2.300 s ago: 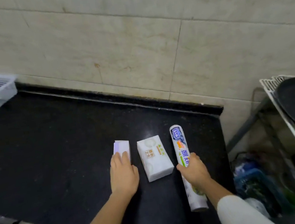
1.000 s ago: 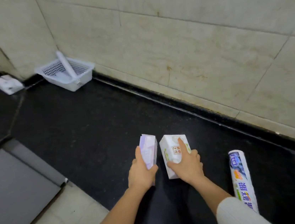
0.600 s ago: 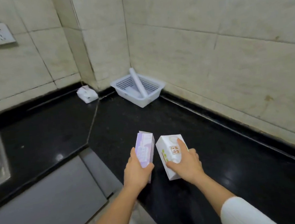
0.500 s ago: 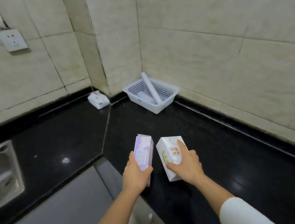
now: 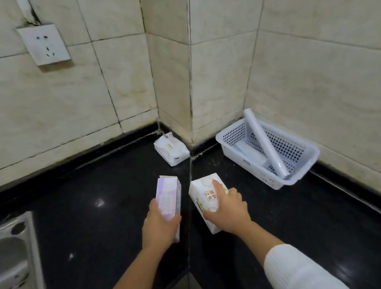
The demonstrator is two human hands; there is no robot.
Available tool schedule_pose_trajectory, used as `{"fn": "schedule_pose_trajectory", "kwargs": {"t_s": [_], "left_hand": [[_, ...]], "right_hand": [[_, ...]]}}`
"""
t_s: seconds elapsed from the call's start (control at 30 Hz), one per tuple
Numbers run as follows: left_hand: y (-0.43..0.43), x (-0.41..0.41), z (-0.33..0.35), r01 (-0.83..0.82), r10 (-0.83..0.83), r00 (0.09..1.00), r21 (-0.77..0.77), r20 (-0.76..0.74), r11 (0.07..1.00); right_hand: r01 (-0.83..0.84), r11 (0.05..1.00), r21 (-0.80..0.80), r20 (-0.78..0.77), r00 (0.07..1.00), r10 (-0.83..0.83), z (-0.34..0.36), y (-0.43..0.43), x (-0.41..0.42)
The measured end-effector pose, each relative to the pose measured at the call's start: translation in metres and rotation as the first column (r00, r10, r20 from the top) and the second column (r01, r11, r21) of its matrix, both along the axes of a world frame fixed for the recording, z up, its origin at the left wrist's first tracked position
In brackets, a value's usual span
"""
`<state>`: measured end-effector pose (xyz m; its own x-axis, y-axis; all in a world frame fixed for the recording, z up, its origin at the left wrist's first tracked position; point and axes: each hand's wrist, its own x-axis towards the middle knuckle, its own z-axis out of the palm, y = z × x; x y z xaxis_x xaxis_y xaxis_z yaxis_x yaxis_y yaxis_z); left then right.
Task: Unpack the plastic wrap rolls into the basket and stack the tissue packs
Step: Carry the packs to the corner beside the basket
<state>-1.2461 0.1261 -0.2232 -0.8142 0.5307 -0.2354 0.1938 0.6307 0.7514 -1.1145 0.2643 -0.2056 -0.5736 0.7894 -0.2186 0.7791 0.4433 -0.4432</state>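
We see soft, even light, small glints on the black countertop (image 5: 93, 218) at centre left, and wide-angle bending toward the frame edges.

I see my left hand (image 5: 159, 225) wrapped around a lilac-and-white tissue pack (image 5: 169, 197), and my right hand (image 5: 227, 209) clasping a white tissue pack with an orange label (image 5: 205, 195), both above the glossy black tabletop (image 5: 86, 219). A third white tissue pack (image 5: 171, 148) lies in the tiled corner. Just right of it, a white perforated plastic basket (image 5: 301, 154) carries a pale plastic wrap roll (image 5: 265, 144) leaning on its rim. A steel sink (image 5: 4, 258) sits at left.
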Motion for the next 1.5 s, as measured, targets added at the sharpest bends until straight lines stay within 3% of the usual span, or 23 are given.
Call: {"fn": "schedule_pose_trajectory", "kwargs": {"t_s": [0.37, 0.63, 0.97, 1.03, 1.13, 1.3, 1.5], "left_hand": [[0.035, -0.158, -0.029, -0.214, 0.215, 0.977, -0.025, 0.004, 0.976], [0.034, -0.210, -0.038, -0.236, 0.240, 0.970, -0.098, 0.036, 0.967], [0.023, -0.231, -0.046, -0.245, 0.247, 0.966, -0.033, 0.082, 0.969], [0.018, -0.230, -0.040, -0.233, 0.232, 0.970, 0.002, 0.079, 0.972], [0.015, -0.224, -0.025, -0.159, 0.153, 0.986, 0.106, 0.061, 0.982], [0.031, -0.182, 0.002, 0.099, -0.117, 0.990, 0.217, 0.072, 0.971], [0.075, -0.095, 0.006, 0.389, -0.427, 0.896, 0.245, 0.123, 0.888]], "right_hand": [[-0.277, 0.960, 0.032, 0.101, 0.957, 0.273, -0.028, 0.053, -0.195], [-0.226, 0.973, 0.039, 0.065, 0.973, 0.223, -0.048, 0.045, -0.263], [-0.197, 0.976, 0.093, -0.008, 0.980, 0.199, -0.055, 0.054, -0.299], [-0.190, 0.979, 0.072, -0.088, 0.977, 0.196, -0.048, 0.053, -0.289], [-0.104, 0.994, 0.027, -0.269, 0.957, 0.108, -0.032, 0.053, -0.262], [0.051, 0.987, -0.150, -0.406, 0.907, -0.109, -0.005, 0.053, -0.195], [0.260, 0.855, -0.449, -0.447, 0.763, -0.467, 0.015, 0.064, -0.103]]}}
